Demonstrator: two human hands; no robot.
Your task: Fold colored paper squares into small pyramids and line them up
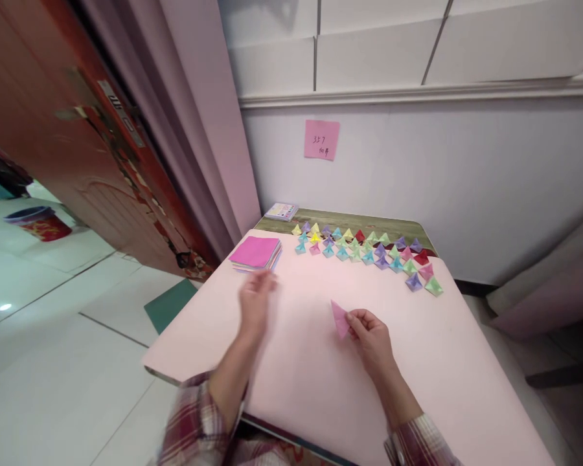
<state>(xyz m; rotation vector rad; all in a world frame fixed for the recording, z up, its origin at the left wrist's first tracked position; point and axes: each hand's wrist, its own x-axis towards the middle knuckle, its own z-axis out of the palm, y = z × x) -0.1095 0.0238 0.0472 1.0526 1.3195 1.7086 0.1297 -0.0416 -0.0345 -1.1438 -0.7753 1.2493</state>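
Observation:
My right hand (369, 333) pinches a folded pink paper piece (339, 318) just above the pale pink table (320, 375). My left hand (255, 299) is smeared by motion, reaching out over the table close to a stack of coloured paper squares (255, 252) with a magenta sheet on top. Its fingers look loosely stretched out with nothing in them. Several small folded paper shapes (369, 251) in many colours lie in rows at the far side of the table.
A small pack of paper (281, 211) lies at the table's far left corner. A pink note (321, 139) is stuck on the white wall behind. A red door (72, 129) stands open at left, with a tiled floor and a green mat (169, 304) below.

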